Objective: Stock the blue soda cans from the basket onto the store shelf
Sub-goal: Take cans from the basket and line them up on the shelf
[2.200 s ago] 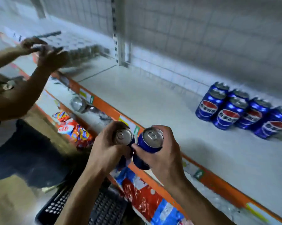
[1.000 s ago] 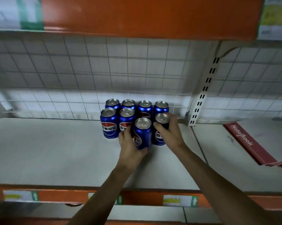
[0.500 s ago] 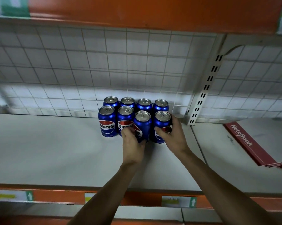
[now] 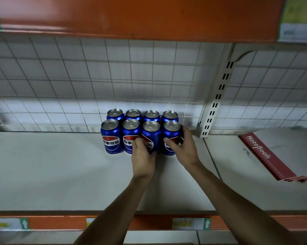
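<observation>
Several blue soda cans stand upright in two rows at the back of the white shelf point(image 4: 60, 170), against the wire grid. My left hand point(image 4: 143, 156) is wrapped around the third can of the front row point(image 4: 151, 133). Around the fourth, rightmost front can point(image 4: 171, 132) my right hand point(image 4: 183, 147) is closed, thumb on its front and fingers on its right side. Both cans rest on the shelf in line with the two front cans to the left point(image 4: 112, 137). The basket is out of view.
A slotted white upright point(image 4: 217, 101) stands just right of the cans. Red notebooks point(image 4: 265, 156) lie on the shelf section to the right. An orange shelf edge point(image 4: 131, 16) hangs overhead; another orange edge with price tags point(image 4: 189, 223) runs along the front.
Both hands carried two cans up to the shelf, set them down at the right of the front row and pushed them back into line. The hands still grip them.
</observation>
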`<state>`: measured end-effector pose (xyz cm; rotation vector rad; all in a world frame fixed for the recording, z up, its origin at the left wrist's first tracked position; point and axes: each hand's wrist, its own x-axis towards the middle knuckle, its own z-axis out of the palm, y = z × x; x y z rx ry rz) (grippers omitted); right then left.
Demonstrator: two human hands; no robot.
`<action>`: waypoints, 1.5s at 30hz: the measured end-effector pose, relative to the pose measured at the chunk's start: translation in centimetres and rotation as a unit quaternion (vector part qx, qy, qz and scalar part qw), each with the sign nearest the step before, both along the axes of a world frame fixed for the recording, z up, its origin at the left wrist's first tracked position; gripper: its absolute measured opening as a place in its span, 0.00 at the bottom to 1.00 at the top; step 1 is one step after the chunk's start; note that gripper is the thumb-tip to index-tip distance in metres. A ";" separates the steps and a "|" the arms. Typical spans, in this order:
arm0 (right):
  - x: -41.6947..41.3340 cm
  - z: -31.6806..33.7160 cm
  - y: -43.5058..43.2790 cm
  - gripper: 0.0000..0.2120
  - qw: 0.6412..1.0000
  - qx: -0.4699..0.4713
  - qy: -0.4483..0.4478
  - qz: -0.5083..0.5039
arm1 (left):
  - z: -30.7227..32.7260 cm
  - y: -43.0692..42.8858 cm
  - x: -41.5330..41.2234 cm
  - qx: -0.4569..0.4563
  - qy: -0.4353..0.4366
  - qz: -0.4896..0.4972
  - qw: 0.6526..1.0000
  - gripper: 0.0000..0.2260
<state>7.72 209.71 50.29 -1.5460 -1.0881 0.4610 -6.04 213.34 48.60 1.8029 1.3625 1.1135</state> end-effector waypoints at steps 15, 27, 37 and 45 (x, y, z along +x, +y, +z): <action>-0.5 1.4 -0.5 0.31 0.997 -0.058 -0.059 -0.007 | 0.6 -0.9 1.2 -0.008 0.020 -0.009 1.000 0.18; -5.8 -1.6 -4.4 0.39 0.970 -0.174 -0.151 -0.082 | 1.8 -0.8 -11.7 0.119 0.178 -0.087 0.973 0.18; -18.4 1.7 0.9 0.36 0.954 -0.186 -0.142 0.185 | 3.0 -1.6 -33.4 0.009 0.256 0.218 0.942 0.29; -34.4 1.6 -0.6 0.37 0.822 0.010 -0.356 0.446 | -0.9 -17.1 -46.2 -0.061 0.274 0.411 0.867 0.29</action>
